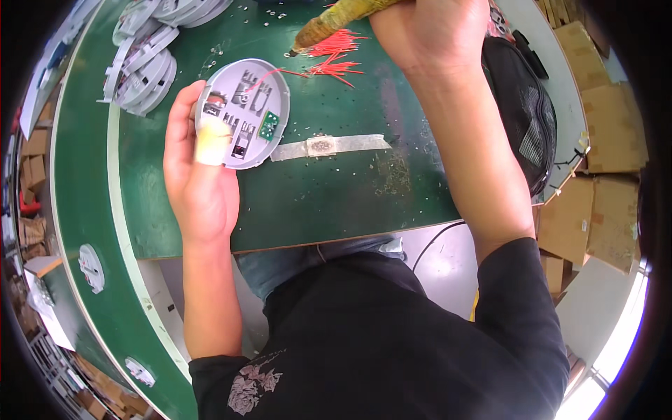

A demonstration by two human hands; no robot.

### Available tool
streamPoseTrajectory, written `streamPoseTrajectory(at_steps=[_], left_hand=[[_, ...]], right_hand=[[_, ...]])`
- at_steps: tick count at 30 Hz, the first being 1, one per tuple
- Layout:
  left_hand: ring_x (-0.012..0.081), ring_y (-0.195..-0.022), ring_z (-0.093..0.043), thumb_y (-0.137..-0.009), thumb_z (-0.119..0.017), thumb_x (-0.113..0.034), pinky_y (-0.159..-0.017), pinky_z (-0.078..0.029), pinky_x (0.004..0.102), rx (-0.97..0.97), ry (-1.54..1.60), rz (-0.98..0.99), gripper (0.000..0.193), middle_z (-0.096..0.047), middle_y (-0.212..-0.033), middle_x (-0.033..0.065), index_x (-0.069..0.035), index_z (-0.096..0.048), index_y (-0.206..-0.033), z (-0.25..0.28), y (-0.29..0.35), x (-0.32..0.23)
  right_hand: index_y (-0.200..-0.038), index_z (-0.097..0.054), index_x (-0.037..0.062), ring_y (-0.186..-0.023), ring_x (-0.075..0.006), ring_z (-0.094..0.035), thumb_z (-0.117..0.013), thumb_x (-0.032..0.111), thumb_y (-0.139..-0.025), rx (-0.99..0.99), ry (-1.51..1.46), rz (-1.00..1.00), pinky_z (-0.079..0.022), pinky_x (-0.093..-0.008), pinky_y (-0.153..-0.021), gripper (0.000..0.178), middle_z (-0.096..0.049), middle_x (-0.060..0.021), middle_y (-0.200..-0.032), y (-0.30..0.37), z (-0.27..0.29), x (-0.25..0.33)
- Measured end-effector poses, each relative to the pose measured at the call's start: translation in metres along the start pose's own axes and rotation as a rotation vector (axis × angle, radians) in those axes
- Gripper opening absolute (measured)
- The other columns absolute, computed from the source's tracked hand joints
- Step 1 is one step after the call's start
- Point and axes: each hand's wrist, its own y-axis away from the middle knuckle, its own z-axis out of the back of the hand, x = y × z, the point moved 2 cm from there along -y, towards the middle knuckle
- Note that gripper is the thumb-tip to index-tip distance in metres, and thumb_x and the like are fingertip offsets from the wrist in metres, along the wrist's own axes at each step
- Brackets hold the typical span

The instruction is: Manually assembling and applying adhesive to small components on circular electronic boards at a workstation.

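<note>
- Case (281, 94), round, grey: held in left hand (199, 187), thumb over the near rim; open side up, long axis pointing away from the body; left of the right hand (439, 31).
- Tool (339, 22), wrapped: in right hand, fingers cropped; slants down-left, tip just beyond the case's far-right rim, height gap unclear.
- Circuit board (269, 126), green: inside the case, right side.
- Wire (281, 71), red, thin: crosses the case's rim rightward.

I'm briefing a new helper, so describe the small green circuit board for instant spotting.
Over the green bench, the person's left hand holds a round, pale grey housing. Inside it, near the wall on the picture's right, sits the small circuit board. Pale dots mark its face, and it's the only green part in there.
</note>
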Motion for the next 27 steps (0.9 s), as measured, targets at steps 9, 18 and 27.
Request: streamPoseTrajectory(at_steps=[9,18,27], left_hand=[[0.0205,-0.106,-0.056,-0.087,-0.076,-0.012,-0.093,-0.047,0.0382,0.137,-1.075,-0.629,0.034,-0.062,-0.115,0.0065,-0.007,-0.066,-0.119,-0.036,0.010,0.005],[0.0259,-0.097,-0.061,-0.079,-0.079,-0.002,-0.084,-0.051,0.0379,0.286,-1.017,-0.384,0.032,-0.066,-0.108,0.0080,-0.004,-0.067,-0.109,-0.048,0.032,0.010],[0.0192,-0.086,-0.068,-0.084,-0.075,0.003,-0.083,-0.054,0.0336,0.108,-0.418,-0.019,0.023,-0.072,-0.097,0.0080,-0.001,-0.067,-0.105,-0.035,0.026,0.010]], right_hand=[[-0.106,-0.056,0.0114,-0.069,-0.0084,-0.049,-0.058,0.036,-0.105,0.055,0.026,0.104,-0.045,-0.0271,-0.062,0.025,-0.053,0.0038,-0.077,0.006,0.019,0.022],[-0.110,-0.064,0.0074,-0.074,-0.0126,-0.051,-0.057,0.029,-0.105,0.211,-0.161,-0.089,-0.044,-0.0272,-0.059,0.023,-0.060,-0.0001,-0.083,0.040,0.033,0.034],[-0.114,-0.070,0.0086,-0.080,-0.0149,-0.050,-0.056,0.037,-0.105,0.284,-0.271,-0.218,-0.045,-0.0266,-0.059,0.033,-0.063,-0.0006,-0.086,0.054,0.031,0.027]])
